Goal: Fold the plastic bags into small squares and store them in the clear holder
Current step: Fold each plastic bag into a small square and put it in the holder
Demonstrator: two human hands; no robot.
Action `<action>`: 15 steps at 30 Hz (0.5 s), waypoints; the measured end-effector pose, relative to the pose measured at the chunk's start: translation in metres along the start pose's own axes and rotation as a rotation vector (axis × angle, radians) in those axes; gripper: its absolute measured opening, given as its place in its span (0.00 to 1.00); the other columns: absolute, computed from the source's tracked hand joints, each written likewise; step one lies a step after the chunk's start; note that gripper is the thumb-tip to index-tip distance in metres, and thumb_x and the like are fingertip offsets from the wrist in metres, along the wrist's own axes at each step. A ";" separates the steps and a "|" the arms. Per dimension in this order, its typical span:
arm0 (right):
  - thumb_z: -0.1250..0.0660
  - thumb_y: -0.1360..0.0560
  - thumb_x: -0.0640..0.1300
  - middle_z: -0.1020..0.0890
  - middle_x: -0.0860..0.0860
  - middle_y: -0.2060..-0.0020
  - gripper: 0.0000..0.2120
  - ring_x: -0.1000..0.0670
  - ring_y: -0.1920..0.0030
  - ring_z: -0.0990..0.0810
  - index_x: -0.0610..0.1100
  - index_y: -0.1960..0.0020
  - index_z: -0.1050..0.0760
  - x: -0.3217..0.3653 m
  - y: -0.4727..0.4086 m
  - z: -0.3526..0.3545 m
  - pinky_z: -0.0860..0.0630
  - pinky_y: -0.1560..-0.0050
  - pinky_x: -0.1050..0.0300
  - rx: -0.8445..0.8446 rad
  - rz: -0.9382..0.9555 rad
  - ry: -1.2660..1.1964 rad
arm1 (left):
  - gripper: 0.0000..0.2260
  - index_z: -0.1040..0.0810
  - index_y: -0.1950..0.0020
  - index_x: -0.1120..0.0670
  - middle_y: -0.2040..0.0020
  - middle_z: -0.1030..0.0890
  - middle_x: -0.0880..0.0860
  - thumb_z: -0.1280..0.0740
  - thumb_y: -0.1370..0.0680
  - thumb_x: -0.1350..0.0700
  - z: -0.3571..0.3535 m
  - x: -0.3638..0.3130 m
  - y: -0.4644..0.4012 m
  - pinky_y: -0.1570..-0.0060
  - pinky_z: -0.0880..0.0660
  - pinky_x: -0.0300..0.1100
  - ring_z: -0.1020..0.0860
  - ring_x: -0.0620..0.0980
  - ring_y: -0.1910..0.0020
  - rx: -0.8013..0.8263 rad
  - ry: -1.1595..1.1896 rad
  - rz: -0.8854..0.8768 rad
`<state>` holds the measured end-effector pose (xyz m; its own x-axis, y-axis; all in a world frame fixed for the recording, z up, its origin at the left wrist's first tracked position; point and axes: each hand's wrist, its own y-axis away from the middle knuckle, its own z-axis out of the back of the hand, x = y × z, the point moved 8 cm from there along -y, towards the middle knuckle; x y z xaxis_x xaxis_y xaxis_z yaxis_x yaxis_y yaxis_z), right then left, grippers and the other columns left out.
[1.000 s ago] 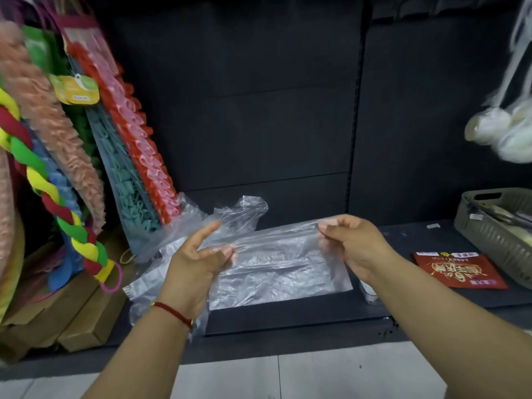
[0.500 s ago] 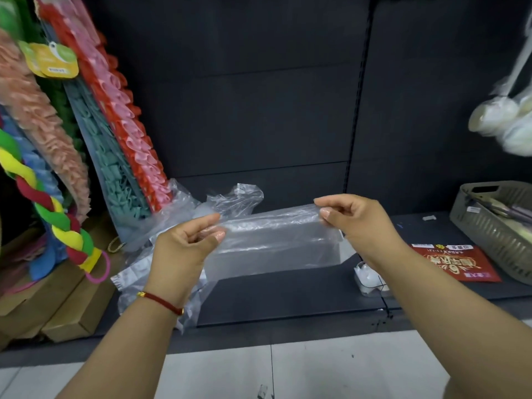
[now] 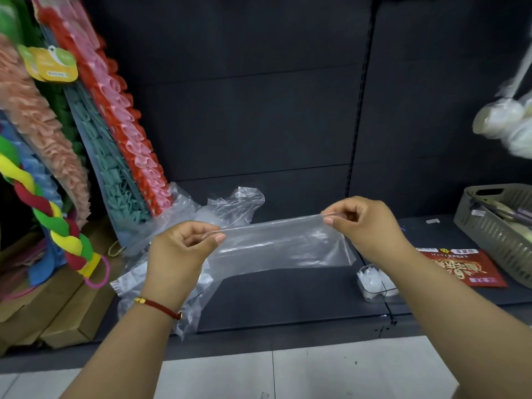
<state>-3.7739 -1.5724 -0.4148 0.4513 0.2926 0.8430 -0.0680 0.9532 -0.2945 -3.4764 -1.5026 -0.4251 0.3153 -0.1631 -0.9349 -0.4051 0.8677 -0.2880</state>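
Now the plastic bag (image 3: 280,246) is noticeably narrower than it was 1 second ago: back then it hung as a broad sheet between the hands, and it has since been doubled lengthwise into a long, slim band held taut above the dark shelf (image 3: 288,300). The left hand (image 3: 180,251) pinches one end between thumb and curled fingers, and the right hand (image 3: 362,223) pinches the other end the same way, so the top edge runs straight as a ruler from one grip to the other. By my reading, that puts the fold at the strip stage, with the shorter crosswise folds into a small square yet to come. The film is thin, glossy and see-through, with fine creases catching the light and the lower edge sagging a little, so it will probably slip and spring open unless each crease is pressed. Behind it a loose heap of clear bags (image 3: 184,223) lies crumpled and puffy on the shelf. Low on the right sits what seems to be the clear holder (image 3: 374,283), small and rigid, with white folded pieces inside, just beside the right forearm. Farther right lie a flat red packet (image 3: 460,266) and a slatted grey basket (image 3: 498,228).
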 end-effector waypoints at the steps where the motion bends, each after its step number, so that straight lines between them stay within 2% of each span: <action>1: 0.28 0.25 0.41 0.22 0.55 0.58 0.08 0.60 0.61 0.24 0.53 0.60 0.19 0.000 0.000 0.000 0.30 0.59 0.72 -0.012 0.013 0.017 | 0.06 0.18 0.61 0.52 0.64 0.16 0.45 0.25 0.29 0.62 0.000 -0.002 0.000 0.61 0.25 0.28 0.20 0.38 0.65 -0.008 -0.025 -0.021; 4: 0.28 0.26 0.41 0.26 0.55 0.54 0.07 0.58 0.57 0.25 0.51 0.61 0.20 0.000 0.000 0.000 0.30 0.54 0.69 -0.019 0.019 -0.006 | 0.06 0.20 0.62 0.52 0.57 0.21 0.45 0.27 0.26 0.60 0.001 -0.008 -0.001 0.58 0.29 0.27 0.24 0.37 0.61 -0.030 -0.089 -0.080; 6: 0.30 0.24 0.42 0.24 0.55 0.51 0.06 0.58 0.55 0.25 0.48 0.60 0.21 -0.001 0.001 -0.002 0.30 0.53 0.69 0.008 -0.008 -0.092 | 0.07 0.23 0.60 0.53 0.53 0.22 0.43 0.31 0.23 0.60 -0.003 -0.009 0.000 0.57 0.31 0.24 0.25 0.32 0.60 -0.008 -0.022 -0.079; 7: 0.32 0.23 0.44 0.22 0.55 0.51 0.06 0.58 0.55 0.24 0.47 0.58 0.22 -0.001 0.003 -0.004 0.29 0.53 0.68 0.028 -0.032 -0.137 | 0.07 0.24 0.59 0.53 0.55 0.21 0.43 0.33 0.21 0.61 -0.006 -0.008 0.000 0.57 0.31 0.25 0.25 0.32 0.61 0.009 0.037 -0.071; 9: 0.37 0.20 0.47 0.21 0.54 0.56 0.07 0.58 0.57 0.24 0.47 0.55 0.24 -0.001 0.007 -0.010 0.28 0.56 0.66 0.045 -0.063 -0.154 | 0.08 0.28 0.57 0.51 0.61 0.21 0.44 0.36 0.19 0.59 -0.012 -0.008 0.003 0.57 0.29 0.31 0.25 0.38 0.62 0.005 0.106 -0.093; 12: 0.42 0.18 0.48 0.23 0.55 0.64 0.08 0.63 0.65 0.26 0.50 0.55 0.30 0.008 0.014 -0.013 0.31 0.64 0.71 -0.011 -0.009 -0.080 | 0.07 0.33 0.57 0.48 0.65 0.28 0.50 0.39 0.20 0.50 -0.015 -0.014 0.010 0.64 0.31 0.38 0.31 0.43 0.68 -0.058 0.052 -0.208; 15: 0.44 0.18 0.48 0.23 0.52 0.67 0.07 0.58 0.68 0.26 0.51 0.54 0.33 0.015 0.017 -0.015 0.30 0.66 0.64 -0.044 0.026 -0.045 | 0.08 0.35 0.57 0.45 0.69 0.31 0.48 0.40 0.18 0.51 -0.015 -0.018 0.012 0.71 0.32 0.45 0.34 0.44 0.72 -0.106 0.013 -0.239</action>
<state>-3.7550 -1.5526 -0.4139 0.4092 0.3216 0.8539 -0.0399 0.9412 -0.3354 -3.4998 -1.4963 -0.4151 0.4021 -0.3637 -0.8402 -0.4087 0.7499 -0.5202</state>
